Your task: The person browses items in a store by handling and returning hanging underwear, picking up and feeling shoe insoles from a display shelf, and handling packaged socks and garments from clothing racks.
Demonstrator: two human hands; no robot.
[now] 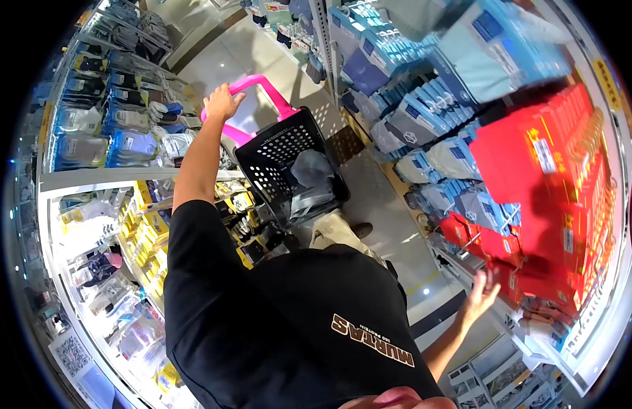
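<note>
My left hand (222, 103) is wrapped around the pink handle (261, 83) of a black shopping basket cart (265, 153). Inside the perforated basket lies a grey-blue item (311, 170) with clear plastic packaging, its kind not clear. On the other side, my right hand (481, 298) is raised with its fingers apart and nothing in it. Closest to it are red packages (510, 279) hanging on the right-hand rack; whether the fingertips touch them cannot be told. Larger red packs (517, 153) hang just above.
Blue-and-white packs (425, 112) fill the upper right rack on hooks. At left, a shelf (98, 178) carries packaged socks (135, 146) and yellow-carded packs (149, 235). A tiled aisle floor (387, 204) runs between the racks, with the cart standing in it.
</note>
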